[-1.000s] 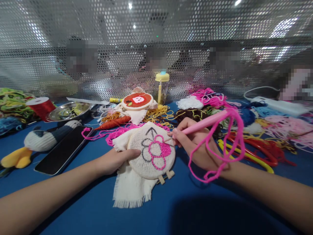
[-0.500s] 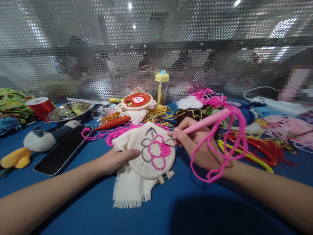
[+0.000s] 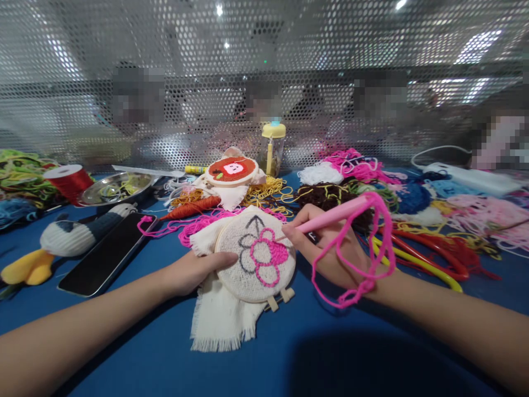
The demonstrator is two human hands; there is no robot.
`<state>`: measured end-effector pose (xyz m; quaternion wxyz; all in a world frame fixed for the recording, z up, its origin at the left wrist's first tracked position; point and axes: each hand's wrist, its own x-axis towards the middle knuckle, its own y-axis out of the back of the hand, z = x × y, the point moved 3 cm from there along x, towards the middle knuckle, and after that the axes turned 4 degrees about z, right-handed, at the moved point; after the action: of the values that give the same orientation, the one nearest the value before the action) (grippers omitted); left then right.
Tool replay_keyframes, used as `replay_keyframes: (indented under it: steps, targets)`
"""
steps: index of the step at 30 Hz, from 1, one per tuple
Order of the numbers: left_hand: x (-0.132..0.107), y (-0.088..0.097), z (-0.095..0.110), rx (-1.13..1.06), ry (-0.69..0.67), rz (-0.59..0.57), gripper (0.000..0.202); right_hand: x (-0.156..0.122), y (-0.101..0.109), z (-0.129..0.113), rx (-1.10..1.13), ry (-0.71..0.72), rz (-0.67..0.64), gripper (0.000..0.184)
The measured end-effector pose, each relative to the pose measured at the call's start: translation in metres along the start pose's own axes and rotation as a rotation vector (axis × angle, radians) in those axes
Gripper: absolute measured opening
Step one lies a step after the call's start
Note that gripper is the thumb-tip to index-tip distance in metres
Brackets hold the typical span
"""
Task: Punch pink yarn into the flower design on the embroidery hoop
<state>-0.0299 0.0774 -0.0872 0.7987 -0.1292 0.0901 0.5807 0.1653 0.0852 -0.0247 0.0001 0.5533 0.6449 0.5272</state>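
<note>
My left hand (image 3: 200, 272) grips the left rim of a round embroidery hoop (image 3: 231, 286), thumb on top of the stretched white cloth and the other fingers hidden beneath. The cloth bears a drawn flower, outlined partly in grey and partly in pink yarn, with one petal (image 3: 280, 253) filled in pink. Pinched in my right hand (image 3: 326, 242) is a pink punch needle (image 3: 330, 216), its thin tip meeting the cloth near the upper petal. Pink yarn (image 3: 386, 237) loops from the handle's back end and hangs over my right wrist. Frayed fabric (image 3: 223, 320) drapes below the hoop.
A phone (image 3: 105, 256) and a crocheted duck-like toy (image 3: 66, 237) lie on the left. Behind stand a second hoop (image 3: 231, 171) and a yellow-lidded bottle (image 3: 273, 146). Yarn heaps (image 3: 351, 165) and a red spool (image 3: 69, 182) line the back, before a perforated metal screen (image 3: 190, 66).
My right hand has tipped the punch needle lower and slightly left, its tip now at the cloth's upper petal. The yarn loop swung down and left. My left hand and the hoop stayed still.
</note>
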Motion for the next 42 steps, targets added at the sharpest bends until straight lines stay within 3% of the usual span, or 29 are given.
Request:
replay_keyframes:
  steps: [4,11,19,22,24,27,31,37,42]
  targets:
    - [0.001,0.0,-0.001,0.006,0.002,-0.007,0.032,-0.001,-0.002,-0.001,-0.04,-0.152,-0.032,0.012]
    - [0.0,-0.002,0.002,-0.002,-0.007,-0.033,0.027,-0.001,-0.006,-0.003,-0.008,-0.132,-0.019,0.015]
    - [0.0,-0.004,0.004,-0.057,-0.05,-0.059,0.023,0.003,-0.005,-0.01,-0.009,-0.107,-0.163,0.011]
    - [0.0,-0.005,0.003,-0.06,-0.04,-0.067,0.021,0.004,-0.008,-0.007,-0.073,0.028,-0.198,0.015]
    - [0.0,-0.004,0.002,-0.062,-0.032,-0.067,0.021,0.003,-0.013,-0.003,-0.125,0.241,-0.174,0.02]
    - [0.0,-0.002,0.001,-0.06,-0.022,-0.047,0.025,0.0,-0.019,0.008,-0.129,0.44,-0.045,0.023]
    - [0.001,-0.002,0.0,-0.092,0.011,-0.002,0.029,-0.003,-0.027,0.02,-0.144,0.478,0.005,0.019]
    - [0.003,-0.005,0.004,-0.328,0.126,0.09,0.029,-0.015,-0.04,0.018,-0.13,0.58,-0.072,0.015]
    - [0.005,-0.001,0.009,-0.443,0.113,-0.035,0.037,-0.022,-0.042,0.012,-0.055,0.643,-0.072,0.011]
